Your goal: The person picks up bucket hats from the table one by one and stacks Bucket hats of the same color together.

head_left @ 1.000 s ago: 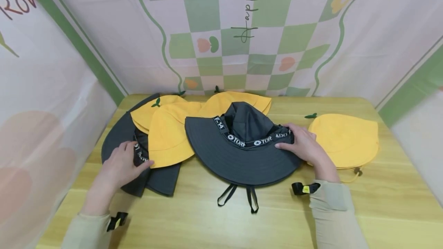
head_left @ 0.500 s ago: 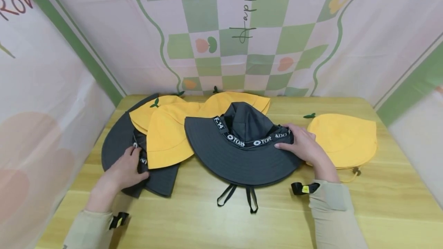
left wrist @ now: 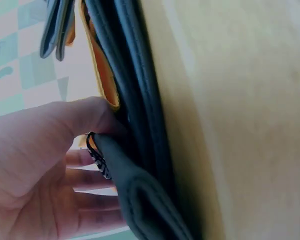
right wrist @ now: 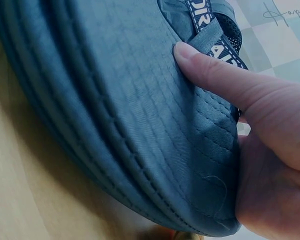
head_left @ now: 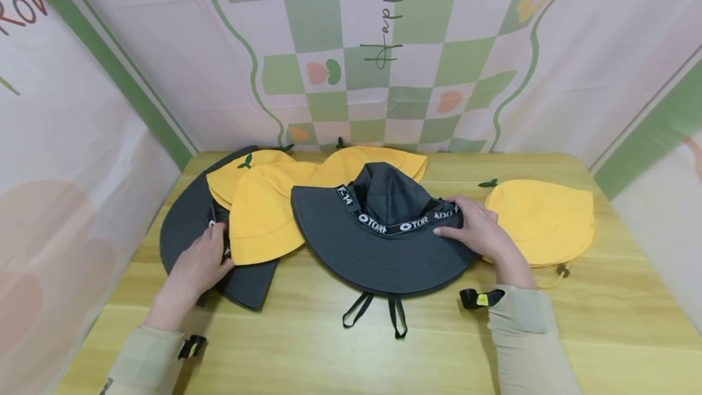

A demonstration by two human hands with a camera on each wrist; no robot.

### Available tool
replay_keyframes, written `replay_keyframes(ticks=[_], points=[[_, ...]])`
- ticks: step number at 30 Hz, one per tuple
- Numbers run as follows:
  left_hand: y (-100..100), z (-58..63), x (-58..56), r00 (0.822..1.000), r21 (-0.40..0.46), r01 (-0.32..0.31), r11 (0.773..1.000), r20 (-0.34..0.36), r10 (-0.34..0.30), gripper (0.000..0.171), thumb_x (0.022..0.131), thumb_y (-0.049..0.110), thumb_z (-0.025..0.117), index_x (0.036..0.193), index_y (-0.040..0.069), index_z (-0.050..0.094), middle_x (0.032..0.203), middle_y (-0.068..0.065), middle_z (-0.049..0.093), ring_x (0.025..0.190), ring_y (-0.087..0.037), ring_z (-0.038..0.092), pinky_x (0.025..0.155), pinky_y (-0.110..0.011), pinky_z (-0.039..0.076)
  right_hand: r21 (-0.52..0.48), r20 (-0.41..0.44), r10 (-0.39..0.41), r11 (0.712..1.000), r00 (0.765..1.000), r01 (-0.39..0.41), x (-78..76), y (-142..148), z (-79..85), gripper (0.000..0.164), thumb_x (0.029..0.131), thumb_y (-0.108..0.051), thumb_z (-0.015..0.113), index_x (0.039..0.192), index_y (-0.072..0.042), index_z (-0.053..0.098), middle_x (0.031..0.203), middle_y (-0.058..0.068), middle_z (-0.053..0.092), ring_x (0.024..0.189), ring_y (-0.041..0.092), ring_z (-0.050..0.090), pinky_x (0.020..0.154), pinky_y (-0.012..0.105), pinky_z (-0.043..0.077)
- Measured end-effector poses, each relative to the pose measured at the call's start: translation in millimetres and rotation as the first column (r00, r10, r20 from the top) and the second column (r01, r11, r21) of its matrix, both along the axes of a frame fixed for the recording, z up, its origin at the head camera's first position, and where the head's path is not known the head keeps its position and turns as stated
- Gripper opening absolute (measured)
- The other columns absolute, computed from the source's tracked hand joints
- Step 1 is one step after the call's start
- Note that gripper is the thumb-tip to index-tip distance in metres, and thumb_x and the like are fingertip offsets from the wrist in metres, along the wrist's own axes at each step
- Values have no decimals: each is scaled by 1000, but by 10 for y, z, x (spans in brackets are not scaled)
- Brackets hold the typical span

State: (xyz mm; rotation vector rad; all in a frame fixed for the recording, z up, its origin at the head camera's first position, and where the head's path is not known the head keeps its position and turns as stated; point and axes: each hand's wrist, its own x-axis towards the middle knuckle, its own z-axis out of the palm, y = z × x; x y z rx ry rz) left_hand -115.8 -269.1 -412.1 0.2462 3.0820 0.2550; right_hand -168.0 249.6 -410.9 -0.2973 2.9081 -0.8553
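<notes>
In the head view my left hand (head_left: 200,261) grips the left dark wide-brimmed hat (head_left: 181,224) near its lettered band. The left wrist view shows the thumb of that hand (left wrist: 40,160) on one side of the folded dark fabric, several fingers on the other. A yellow bucket hat (head_left: 263,224) overlaps this dark hat. My right hand (head_left: 477,227) holds the right edge of another dark sun hat (head_left: 378,267), its lettered band facing up. In the right wrist view the thumb (right wrist: 205,65) lies over the stitched brim (right wrist: 155,135); the other fingers are mostly hidden behind it.
More yellow hats (head_left: 356,163) with green sprouts lie at the back, partly under the dark sun hat. A separate yellow hat (head_left: 540,221) with a cord lies to the right. Black straps (head_left: 397,319) trail onto the wooden table (head_left: 307,358). A printed curtain (head_left: 417,114) stands behind.
My left hand has left the yellow hat's edge, dipped lower, then moved up and right onto the dark hat, whose lower brim has shifted. The right hand keeps its hold on the sun hat.
</notes>
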Motion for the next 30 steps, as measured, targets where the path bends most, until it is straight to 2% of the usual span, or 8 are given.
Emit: replay_keyframes(ticks=[3,6,11,14,17,20,26,30], points=[[13,-5,-4,997,-51,28,998,-73,-32,58,87,8,69,134,-9,39,105,-31,63,83,-41,66,64,-53,53,-2,-2,-2,1000,1000,2,-4,12,-7,70,88,-39,76,141,-2,48,138,29,55,128,49,47,93,59,28],[47,0,-8,987,-103,39,994,-151,-55,38,89,4,65,121,-8,48,91,-26,65,73,-39,64,55,-51,51,0,-3,-2,1000,1000,2,-8,23,-15,71,88,-39,76,141,-2,48,139,29,54,128,49,46,93,59,28],[124,26,3,951,-172,4,985,-303,-56,4,95,-3,54,98,-6,54,78,-21,63,61,-37,60,47,-51,49,-1,6,1,1000,1000,-1,-2,23,-24,73,88,-40,75,142,-1,47,141,30,52,129,49,45,93,59,28],[146,49,1,930,-214,-27,976,-365,-54,7,96,-5,50,94,-4,57,74,-20,63,52,-36,57,43,-49,47,-11,9,2,1000,1000,-2,3,18,-25,72,88,-40,76,142,-1,47,141,29,53,130,49,45,95,59,28],[137,90,-6,921,-238,-44,970,-386,-53,12,95,-6,51,93,-2,62,73,-19,66,47,-35,55,41,-48,45,-16,4,3,1000,1000,-3,3,15,-21,71,88,-39,76,141,-1,48,140,29,54,129,49,45,95,59,28],[113,142,-15,912,-213,-59,975,-408,-34,14,94,-4,53,93,1,66,73,-19,67,47,-37,56,40,-49,45,-16,3,5,1000,1000,-4,1,13,-18,70,88,-38,76,140,-1,48,139,29,54,129,49,46,95,59,28],[23,244,-31,848,-102,-78,992,-530,12,11,93,4,62,96,6,72,69,-15,65,43,-40,52,35,-48,36,-19,2,6,1000,1000,-6,5,17,-21,70,88,-37,76,141,0,47,140,29,53,129,49,45,95,59,28],[-46,331,-29,831,-58,-103,993,-554,54,17,93,4,63,105,9,73,77,-16,68,43,-41,52,35,-47,34,-28,2,7,1000,1000,-7,6,18,-22,70,88,-37,76,141,0,47,140,29,53,129,49,45,97,59,27]])
